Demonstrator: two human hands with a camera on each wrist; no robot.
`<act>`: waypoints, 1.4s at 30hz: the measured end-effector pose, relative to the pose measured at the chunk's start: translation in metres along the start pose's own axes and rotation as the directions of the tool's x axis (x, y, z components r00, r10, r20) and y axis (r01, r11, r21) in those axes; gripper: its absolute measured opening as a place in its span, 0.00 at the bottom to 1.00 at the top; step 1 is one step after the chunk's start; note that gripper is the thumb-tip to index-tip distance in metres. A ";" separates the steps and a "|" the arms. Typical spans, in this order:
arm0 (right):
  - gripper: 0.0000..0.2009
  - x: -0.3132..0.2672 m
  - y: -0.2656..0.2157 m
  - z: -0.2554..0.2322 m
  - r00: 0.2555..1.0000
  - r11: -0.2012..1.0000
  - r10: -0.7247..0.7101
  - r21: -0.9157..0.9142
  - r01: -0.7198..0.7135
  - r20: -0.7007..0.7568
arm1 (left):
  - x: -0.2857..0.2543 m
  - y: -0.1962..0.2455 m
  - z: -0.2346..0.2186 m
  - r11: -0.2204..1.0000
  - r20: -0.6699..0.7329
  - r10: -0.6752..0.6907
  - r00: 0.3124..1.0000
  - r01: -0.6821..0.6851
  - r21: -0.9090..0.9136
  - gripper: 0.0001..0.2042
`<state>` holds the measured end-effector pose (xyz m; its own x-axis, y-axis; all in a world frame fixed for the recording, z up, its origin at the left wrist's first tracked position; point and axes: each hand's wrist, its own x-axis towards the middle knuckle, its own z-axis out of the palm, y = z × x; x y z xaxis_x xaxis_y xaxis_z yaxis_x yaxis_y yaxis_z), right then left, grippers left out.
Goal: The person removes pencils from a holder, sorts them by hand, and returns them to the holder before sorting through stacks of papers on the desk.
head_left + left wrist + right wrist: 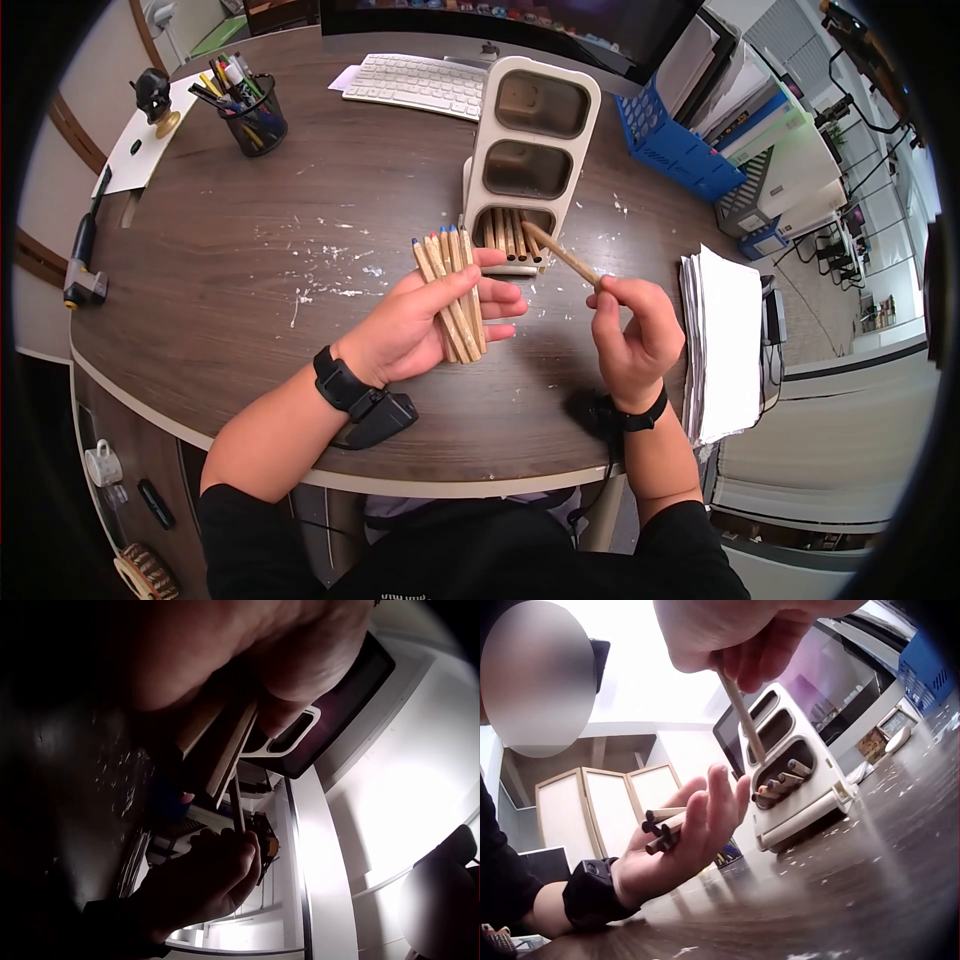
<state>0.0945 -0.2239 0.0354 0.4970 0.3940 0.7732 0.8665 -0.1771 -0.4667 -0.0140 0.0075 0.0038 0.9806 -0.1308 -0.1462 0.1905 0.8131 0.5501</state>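
Note:
My left hand (405, 320), palm up, holds a bundle of wooden coloured pencils (462, 318) with the thumb laid across them; their red, blue and dark tips point away from me. To the right, my right hand (640, 330) pinches a single wooden pencil (565, 257) by its near end. That pencil slants toward the lowest compartment of a beige three-compartment holder (581, 150), its far end right at the opening. Inside that compartment lie several wooden pencils (784, 782), ends facing outward. The two upper compartments show no pencils. In the left wrist view the bundle is dark and partly hidden by fingers.
Behind the holder are a white keyboard (415, 85) and a monitor (590, 45). A mesh pen cup (257, 125) stands at the back left. Blue file racks (690, 150) and a paper stack (722, 340) line the right side. White scraps (345, 292) litter the desk.

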 end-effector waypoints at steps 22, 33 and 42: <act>0.24 -0.010 -0.024 0.027 0.770 0.952 -0.142 0.299 -0.065 0.622 | -0.003 -0.006 0.012 0.999 0.013 0.026 1.000 -0.027 0.029 0.19; 0.14 -0.019 -0.017 0.015 0.974 0.917 0.102 0.360 -0.171 0.202 | -0.002 -0.004 0.004 0.997 0.024 -0.070 0.997 0.070 0.019 0.16; 0.22 -0.013 -0.014 0.029 0.922 0.893 0.266 0.289 -0.346 0.280 | 0.000 -0.005 0.003 0.994 -0.013 -0.074 0.997 0.075 0.084 0.16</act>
<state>0.0744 -0.2004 0.0189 0.6759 0.5690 0.4684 0.5883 -0.0337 -0.8079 -0.0153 0.0016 0.0033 0.9631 -0.1829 -0.1973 0.2665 0.7506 0.6047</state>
